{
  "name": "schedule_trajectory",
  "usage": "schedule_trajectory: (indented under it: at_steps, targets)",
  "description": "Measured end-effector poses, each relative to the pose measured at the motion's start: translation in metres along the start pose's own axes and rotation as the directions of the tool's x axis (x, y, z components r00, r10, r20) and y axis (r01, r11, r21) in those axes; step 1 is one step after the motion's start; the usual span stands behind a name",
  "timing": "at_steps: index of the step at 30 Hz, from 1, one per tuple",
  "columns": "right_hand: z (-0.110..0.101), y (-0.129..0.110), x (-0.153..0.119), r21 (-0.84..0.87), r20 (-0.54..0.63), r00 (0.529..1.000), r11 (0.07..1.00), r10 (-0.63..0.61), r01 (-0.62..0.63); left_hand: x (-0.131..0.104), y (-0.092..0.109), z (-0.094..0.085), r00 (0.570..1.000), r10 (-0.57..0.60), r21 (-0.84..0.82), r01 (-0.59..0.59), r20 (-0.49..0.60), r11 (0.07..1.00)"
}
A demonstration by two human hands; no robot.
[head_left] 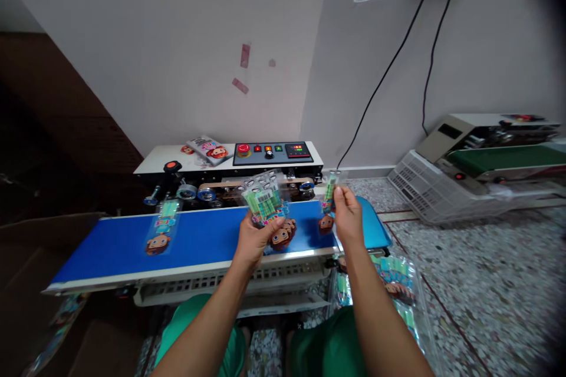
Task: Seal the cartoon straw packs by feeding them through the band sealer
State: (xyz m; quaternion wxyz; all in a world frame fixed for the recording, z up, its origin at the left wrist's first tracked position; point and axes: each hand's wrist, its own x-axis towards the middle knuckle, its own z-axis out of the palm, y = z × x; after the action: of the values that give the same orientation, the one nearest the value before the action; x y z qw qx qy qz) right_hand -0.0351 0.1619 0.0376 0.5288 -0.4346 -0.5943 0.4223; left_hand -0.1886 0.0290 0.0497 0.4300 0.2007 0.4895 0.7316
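Left hand clamps packet stack, right hand pinches single packet; probably light, slick, bendy: grip edges.

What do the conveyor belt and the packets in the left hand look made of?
Belt: probably rubber or PVC, smooth, with a soft sheen. Packets in the left hand: clear, glossy plastic film, judging by glare and the see-through edges.

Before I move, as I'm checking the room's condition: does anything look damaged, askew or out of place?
Two reddish tape-like scraps cling to the wall above the control panel, one slanted, like leftovers; nothing looks spilled.
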Motion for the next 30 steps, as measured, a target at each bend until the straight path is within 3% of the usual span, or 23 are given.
schedule_trajectory:
  at_steps: [2, 5, 8, 11, 15, 18, 21, 23, 30]
  targets:
    - [-0.018, 0.014, 0.011, -0.286, 0.02, 1.0, 0.958, -0.022, 0.027, 0.0, 0.002, -0.001, 1.0, -0.003, 0.008, 0.003, 0.003, 1.0]
    - [-0.031, 0.029, 0.021, -0.6, 0.059, 0.998, 0.8, 0.011, 0.027, -0.001, 0.003, 0.0, 1.0, 0.001, 0.019, -0.001, 0.009, 1.0]
    - [-0.024, 0.034, 0.024, -0.748, 0.03, 0.997, 0.663, 0.07, -0.023, -0.001, 0.0, 0.0, 1.0, 0.007, 0.035, -0.007, 0.014, 0.999]
    - [-0.007, 0.031, 0.024, -0.79, 0.043, 0.994, 0.613, 0.098, -0.026, -0.002, -0.002, 0.001, 1.0, 0.0, 0.064, -0.002, 0.029, 0.998]
    - [0.014, 0.018, 0.018, -0.696, 0.113, 0.993, 0.711, -0.032, 0.102, -0.004, -0.001, 0.003, 1.0, -0.006, 0.092, 0.005, 0.012, 0.996]
    - [0.023, -0.002, 0.004, -0.394, 0.183, 0.977, 0.902, -0.109, 0.174, -0.005, 0.001, 0.005, 1.0, 0.0, 0.082, -0.001, 0.01, 0.997]
    - [0.031, -0.023, -0.016, -0.029, 0.412, 0.909, 0.997, -0.054, 0.072, -0.006, 0.004, 0.007, 1.0, 0.01, 0.065, -0.011, 0.013, 0.998]
    - [0.036, -0.032, -0.028, 0.066, 0.465, 0.884, 0.997, -0.053, 0.025, -0.007, 0.005, 0.008, 1.0, 0.003, 0.067, -0.004, 0.013, 0.998]
    - [0.046, -0.045, -0.046, 0.074, 0.203, 0.96, 0.98, -0.195, 0.184, -0.005, 0.0, 0.01, 0.999, 0.005, -0.011, -0.004, 0.051, 1.0]
